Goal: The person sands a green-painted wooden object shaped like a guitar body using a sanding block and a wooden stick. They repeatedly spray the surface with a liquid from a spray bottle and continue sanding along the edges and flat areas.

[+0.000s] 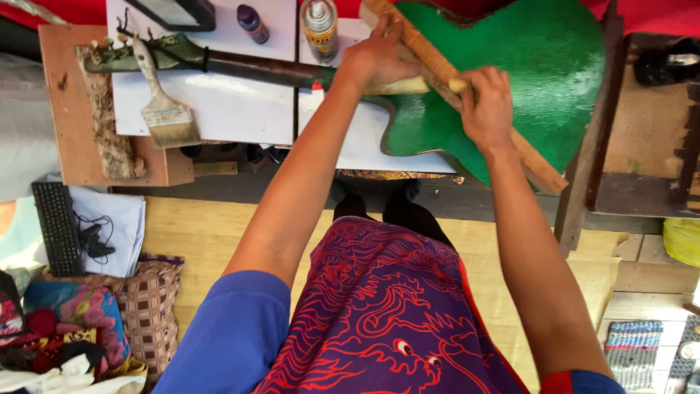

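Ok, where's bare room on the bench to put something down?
White board: free patch between the brush and the left hand, below the guitar neck. Crowded at the top by the spray can and bottle; both hands occupy the guitar body.

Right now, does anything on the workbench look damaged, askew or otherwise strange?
Yes. The green guitar body has rough, uneven paint and a worn rim. A wooden strip lies slanted across it, under the left hand and right hand. The headstock looks corroded, and the paintbrush bristles look stiff and dirty.
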